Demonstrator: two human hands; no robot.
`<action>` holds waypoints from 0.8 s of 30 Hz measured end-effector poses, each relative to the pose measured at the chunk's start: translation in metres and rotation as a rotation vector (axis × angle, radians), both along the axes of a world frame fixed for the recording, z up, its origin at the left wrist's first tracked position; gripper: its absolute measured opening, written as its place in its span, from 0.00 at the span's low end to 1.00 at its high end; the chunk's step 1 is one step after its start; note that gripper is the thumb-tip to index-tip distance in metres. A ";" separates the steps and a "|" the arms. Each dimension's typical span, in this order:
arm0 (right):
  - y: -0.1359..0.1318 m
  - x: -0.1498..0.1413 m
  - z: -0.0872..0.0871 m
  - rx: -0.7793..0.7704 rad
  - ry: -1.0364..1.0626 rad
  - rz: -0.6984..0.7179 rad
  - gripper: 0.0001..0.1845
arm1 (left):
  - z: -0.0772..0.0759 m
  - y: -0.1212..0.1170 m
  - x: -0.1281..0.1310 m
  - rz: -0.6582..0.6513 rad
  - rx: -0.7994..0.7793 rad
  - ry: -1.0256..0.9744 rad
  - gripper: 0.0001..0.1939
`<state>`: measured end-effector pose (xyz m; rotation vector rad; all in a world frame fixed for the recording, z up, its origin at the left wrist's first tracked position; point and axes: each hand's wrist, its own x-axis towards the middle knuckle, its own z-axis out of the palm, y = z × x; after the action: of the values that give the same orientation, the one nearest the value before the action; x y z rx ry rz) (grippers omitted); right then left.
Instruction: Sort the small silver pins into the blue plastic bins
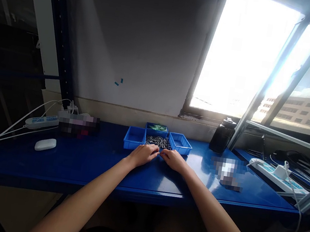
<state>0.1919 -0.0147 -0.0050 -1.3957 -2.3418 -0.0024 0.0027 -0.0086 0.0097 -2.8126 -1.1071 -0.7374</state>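
My left hand (pixel 143 154) and my right hand (pixel 174 159) rest on the blue table (pixel 89 160), fingertips meeting at the near edge of a pile of small dark metal pieces (pixel 158 141). Both hands have their fingers curled and pinched together; what they pinch is too small to make out. The pile lies between two blue trays: one at its left (pixel 134 138) and one at its right (pixel 180 143). A third blue tray (pixel 156 127) with something green inside stands behind the pile.
A dark jar (pixel 222 135) stands by the window at the right. Power strips with white cables lie at the far left (pixel 41 121) and far right (pixel 279 177). A small white case (pixel 45 144) sits at the left.
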 end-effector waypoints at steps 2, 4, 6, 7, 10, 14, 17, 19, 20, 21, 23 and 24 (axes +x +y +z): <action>-0.001 -0.001 0.000 -0.004 0.001 0.022 0.14 | 0.000 -0.001 0.001 -0.025 0.008 -0.014 0.13; -0.001 -0.001 0.000 -0.005 0.000 0.038 0.14 | -0.001 -0.001 0.001 -0.035 0.004 -0.020 0.13; -0.002 -0.002 0.000 -0.007 -0.002 0.045 0.13 | -0.002 0.000 0.001 -0.035 0.000 -0.028 0.12; -0.002 -0.002 0.000 -0.009 -0.006 0.048 0.12 | -0.002 0.000 0.001 -0.034 -0.004 -0.033 0.11; -0.003 -0.003 0.001 -0.006 -0.018 0.065 0.12 | -0.001 -0.002 0.002 -0.030 -0.033 -0.047 0.11; -0.004 -0.004 0.001 -0.004 -0.004 0.079 0.12 | 0.001 -0.004 0.003 -0.036 -0.059 -0.056 0.09; -0.003 -0.003 0.001 -0.017 0.020 0.073 0.13 | 0.001 -0.004 0.003 0.013 -0.083 -0.056 0.09; -0.002 -0.002 0.000 -0.014 0.033 0.066 0.13 | 0.000 -0.002 0.002 0.042 -0.090 -0.043 0.09; -0.002 -0.002 0.000 -0.012 0.037 0.063 0.12 | 0.000 -0.002 0.002 0.049 -0.088 -0.032 0.09; -0.002 -0.001 0.000 -0.008 0.042 0.059 0.12 | -0.001 -0.001 0.001 0.054 -0.082 -0.021 0.09; -0.002 0.000 0.000 0.000 0.052 0.059 0.12 | -0.002 0.001 0.001 0.058 -0.071 0.001 0.10; -0.002 0.000 0.000 0.004 0.057 0.062 0.12 | -0.002 0.001 0.001 0.057 -0.066 0.012 0.10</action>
<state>0.1920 -0.0167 -0.0046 -1.3033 -2.3353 0.0496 0.0034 -0.0073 0.0079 -2.8218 -1.2263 -0.6913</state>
